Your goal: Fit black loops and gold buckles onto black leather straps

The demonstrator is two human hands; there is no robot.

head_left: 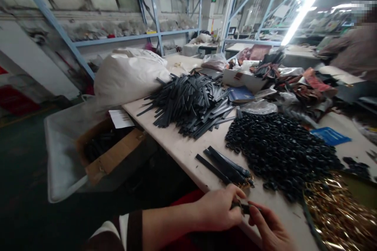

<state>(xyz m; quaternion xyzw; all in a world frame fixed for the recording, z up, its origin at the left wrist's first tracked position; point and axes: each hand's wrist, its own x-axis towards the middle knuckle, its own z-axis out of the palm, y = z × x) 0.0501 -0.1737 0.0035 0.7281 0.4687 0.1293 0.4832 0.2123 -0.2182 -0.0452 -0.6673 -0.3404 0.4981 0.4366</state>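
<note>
My left hand (219, 208) and my right hand (269, 225) are close together at the table's front edge, fingers pinched. Between them is a short stretch of dark strap (245, 208), with a bit of gold-coloured metal by the left fingers. Both hands grip this strap; the fingers cover much of it. Just beyond my left hand lies a small bundle of black straps (225, 164) with gold-coloured metal at the near ends. One strap of that group runs down to my left fingers; I cannot tell whether it is the held one.
Loose black straps (191, 100) are heaped farther back. Small black loops (279, 149) form a pile at the right, beside a container of gold-coloured metal pieces (338, 211). A white sack (126, 72) stands at left, above a cardboard box (110, 160) in a plastic bin. Another person (350, 51) is at far right.
</note>
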